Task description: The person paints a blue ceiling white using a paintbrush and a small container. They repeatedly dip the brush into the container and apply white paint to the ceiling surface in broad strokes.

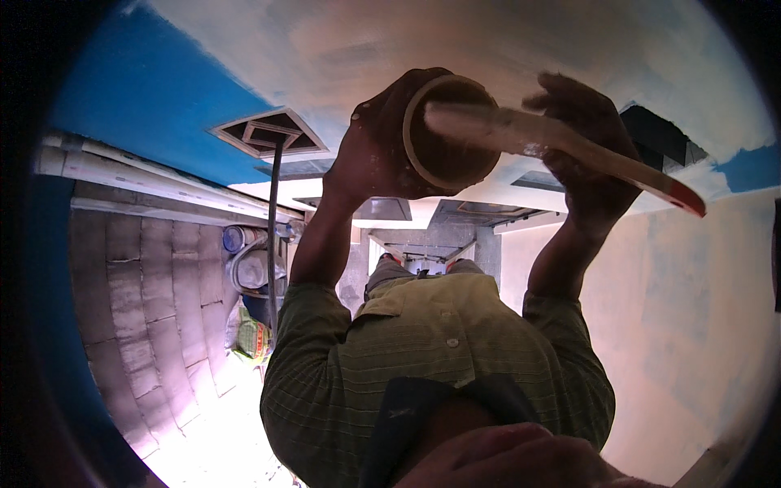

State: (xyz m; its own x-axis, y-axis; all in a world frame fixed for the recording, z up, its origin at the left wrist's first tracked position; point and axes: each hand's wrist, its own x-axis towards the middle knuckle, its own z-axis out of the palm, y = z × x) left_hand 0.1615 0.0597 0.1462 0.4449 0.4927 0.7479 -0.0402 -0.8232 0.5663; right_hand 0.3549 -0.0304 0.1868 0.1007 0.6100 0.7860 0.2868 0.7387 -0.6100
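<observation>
My left hand (pixel 376 140) is wrapped round the side of a round tub (pixel 455 172), whose open mouth and pale rim face the view. Light specks mark the skin of that hand. A paintbrush (pixel 504 128) lies across the front of the tub, its pale bristle end over the opening. Whether the bristles touch the tub cannot be told. My right hand (pixel 590 154) holds the brush by its long handle, some fingers raised and slightly blurred. The handle slants down to the right and ends in a red tip.
Above is a pale, streaky painted surface (pixel 325 41) with a blue area (pixel 146 89). A square framed opening (pixel 268 132) sits near a dark pole (pixel 277 244). A dark opening (pixel 659 138) is at right. A bucket (pixel 234 238) and a green bag (pixel 252 335) stand at left.
</observation>
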